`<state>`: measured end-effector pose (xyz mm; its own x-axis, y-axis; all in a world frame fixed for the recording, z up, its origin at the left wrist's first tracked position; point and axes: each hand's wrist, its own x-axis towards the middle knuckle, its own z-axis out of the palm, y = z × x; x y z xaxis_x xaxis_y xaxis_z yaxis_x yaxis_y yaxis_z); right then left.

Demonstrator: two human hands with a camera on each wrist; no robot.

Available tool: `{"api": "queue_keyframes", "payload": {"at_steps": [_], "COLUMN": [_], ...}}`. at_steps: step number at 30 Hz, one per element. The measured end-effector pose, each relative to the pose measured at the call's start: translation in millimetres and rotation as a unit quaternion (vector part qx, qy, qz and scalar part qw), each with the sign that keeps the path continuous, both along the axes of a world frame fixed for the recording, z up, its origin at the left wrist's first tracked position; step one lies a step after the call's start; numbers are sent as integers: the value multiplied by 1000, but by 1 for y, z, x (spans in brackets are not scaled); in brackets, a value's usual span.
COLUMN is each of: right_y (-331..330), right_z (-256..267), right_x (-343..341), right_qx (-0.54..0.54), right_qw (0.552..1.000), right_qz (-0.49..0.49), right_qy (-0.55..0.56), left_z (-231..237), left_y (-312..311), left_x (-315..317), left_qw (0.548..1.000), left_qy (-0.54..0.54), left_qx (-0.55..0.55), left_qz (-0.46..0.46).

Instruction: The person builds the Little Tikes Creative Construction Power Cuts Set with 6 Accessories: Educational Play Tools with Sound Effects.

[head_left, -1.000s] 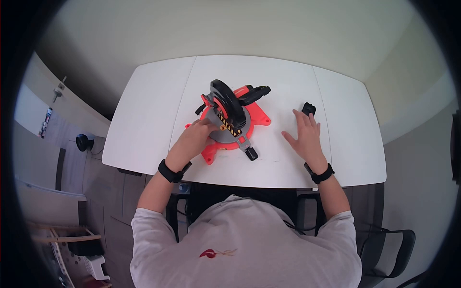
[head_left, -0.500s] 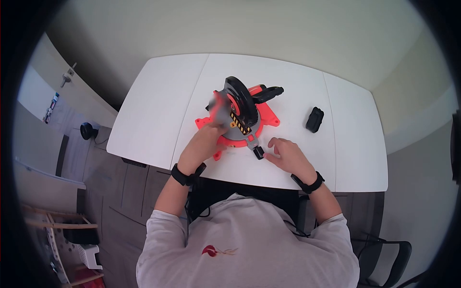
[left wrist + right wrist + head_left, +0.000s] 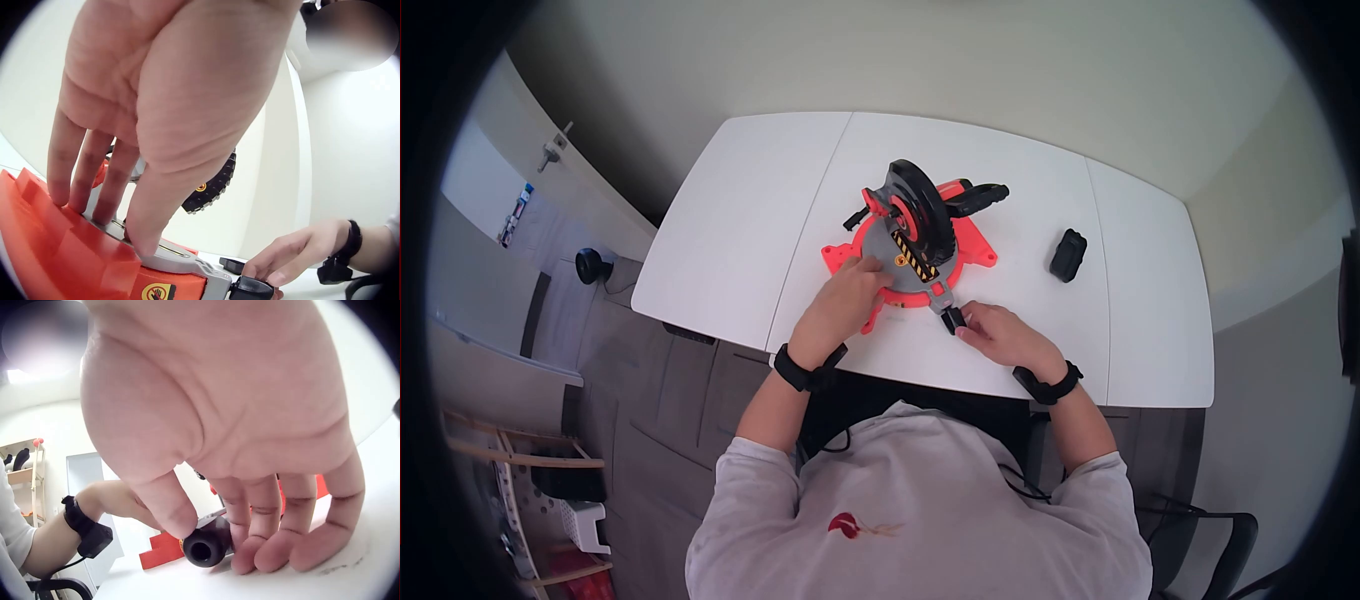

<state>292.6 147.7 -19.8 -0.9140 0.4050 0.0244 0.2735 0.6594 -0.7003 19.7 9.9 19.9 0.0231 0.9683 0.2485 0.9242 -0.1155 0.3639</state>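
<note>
A toy miter saw (image 3: 919, 222) stands on the white table, with an orange base (image 3: 978, 243), a round grey turntable (image 3: 880, 240) and a black blade guard. My left hand (image 3: 845, 298) rests on the near left of the turntable. In the left wrist view its fingers (image 3: 109, 194) reach down fairly straight behind the orange edge, the thumb touching the grey plate. At the front of the saw, my right hand (image 3: 1002, 336) pinches the black knob (image 3: 952, 320) on the turntable's arm. The right wrist view shows the knob's round end (image 3: 203, 549) between thumb and fingers.
A black oblong item (image 3: 1068, 256) lies on the table (image 3: 1145, 340) to the right of the saw. A chair (image 3: 1225, 540) stands on the floor at the right. At the left are an open door (image 3: 570, 170) and a wooden rack (image 3: 525, 458).
My right hand has left the black oblong item, come left and taken hold of the saw's front knob. My left hand has stayed at the turntable. The head view has shifted.
</note>
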Motion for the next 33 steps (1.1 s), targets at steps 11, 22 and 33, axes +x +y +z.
{"api": "queue_keyframes", "payload": {"at_steps": [11,22,33], "right_y": [3,4,3], "right_z": [1,-8,-10], "right_x": [3,6,6], "right_qx": [-38,-5,1], "right_qw": [999,999,999], "right_qz": [22,39,29], "right_qy": [10,32,18], "left_z": [0,5,11], "left_y": [-4,-2,-1], "left_x": [3,9,11], "left_qw": [999,995,996], "left_qy": [33,63,38], "left_qx": [8,-71,-75], "left_qz": [-6,18,25]}}
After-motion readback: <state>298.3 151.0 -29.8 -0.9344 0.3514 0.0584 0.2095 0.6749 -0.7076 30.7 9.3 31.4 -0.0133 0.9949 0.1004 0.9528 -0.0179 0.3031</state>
